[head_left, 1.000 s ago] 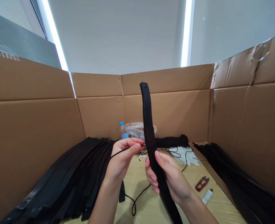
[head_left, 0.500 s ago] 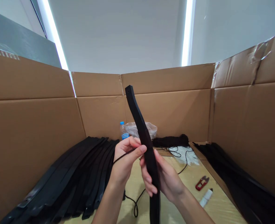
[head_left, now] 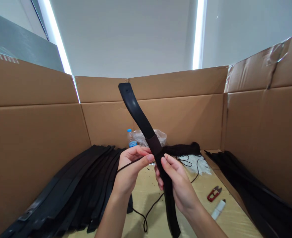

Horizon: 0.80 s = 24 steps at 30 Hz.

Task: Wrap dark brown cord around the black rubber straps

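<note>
A long, curved black strip [head_left: 137, 112] with a small hole near its top end stands tilted in front of me. A dark brown band [head_left: 154, 144] goes round its middle. My right hand [head_left: 177, 181] is closed around the strip just below that band, thumb on the front. At the strip's left edge, my left hand [head_left: 132, 168] pinches a thin black cord [head_left: 129, 165] between thumb and forefinger. The cord runs over this hand, and a looped stretch of cord lies on the table below. Where the cord meets the strip is hidden by the fingers.
Many similar black strips [head_left: 69, 185] lie fanned at left, with more dark strips [head_left: 250, 185] at right. Red thread snips [head_left: 214, 194] and a white tube [head_left: 218, 209] lie right. Behind are a bottle [head_left: 131, 138], plastic bag [head_left: 148, 136] and cord bundle [head_left: 183, 149]. Cardboard walls [head_left: 180, 115] surround the table.
The strip has turned so its broad face shows, and its top has swung left while its lower end came into view. My right hand has shifted its hold; the left still pinches the cord.
</note>
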### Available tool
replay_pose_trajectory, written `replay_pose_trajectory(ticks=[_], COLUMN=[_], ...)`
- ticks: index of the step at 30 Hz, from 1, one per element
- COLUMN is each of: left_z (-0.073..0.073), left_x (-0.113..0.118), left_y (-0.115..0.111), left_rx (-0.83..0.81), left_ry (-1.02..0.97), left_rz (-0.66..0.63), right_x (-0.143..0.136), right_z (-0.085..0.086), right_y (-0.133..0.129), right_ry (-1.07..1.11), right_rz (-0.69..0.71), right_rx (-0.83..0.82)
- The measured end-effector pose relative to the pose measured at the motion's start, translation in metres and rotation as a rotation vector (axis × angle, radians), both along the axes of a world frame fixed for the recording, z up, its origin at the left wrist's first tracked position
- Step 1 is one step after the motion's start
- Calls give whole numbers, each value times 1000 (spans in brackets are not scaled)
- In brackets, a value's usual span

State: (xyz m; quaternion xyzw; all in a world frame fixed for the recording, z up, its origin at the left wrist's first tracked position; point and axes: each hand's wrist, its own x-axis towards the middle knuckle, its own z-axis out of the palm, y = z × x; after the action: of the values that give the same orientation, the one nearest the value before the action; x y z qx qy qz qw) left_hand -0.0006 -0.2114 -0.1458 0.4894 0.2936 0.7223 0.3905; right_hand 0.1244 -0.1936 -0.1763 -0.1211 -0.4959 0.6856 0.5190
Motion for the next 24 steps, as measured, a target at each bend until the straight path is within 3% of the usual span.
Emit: replay_pose_trajectory(ticks=[7,11,14,19,24], left_z=[0,1,1,0,1], left_x=[2,6,7,10,13], left_y=[3,2,0,-4,-4], left_rx=[10,34,51,51,5], left_ry=[-14,-20,-4,60,61], left_rz=[-217,-205,-87,133,95], right_x=[1,-2,-6,-10,-8], right_z=[4,0,-4,-5,-3], right_y=[-6,-5,-3,-1,-1], right_ry=[63,66,30,-81,-158], right_rz=[270,392,301,-20,-228], right_rx=[-103,-118,-65,131,234])
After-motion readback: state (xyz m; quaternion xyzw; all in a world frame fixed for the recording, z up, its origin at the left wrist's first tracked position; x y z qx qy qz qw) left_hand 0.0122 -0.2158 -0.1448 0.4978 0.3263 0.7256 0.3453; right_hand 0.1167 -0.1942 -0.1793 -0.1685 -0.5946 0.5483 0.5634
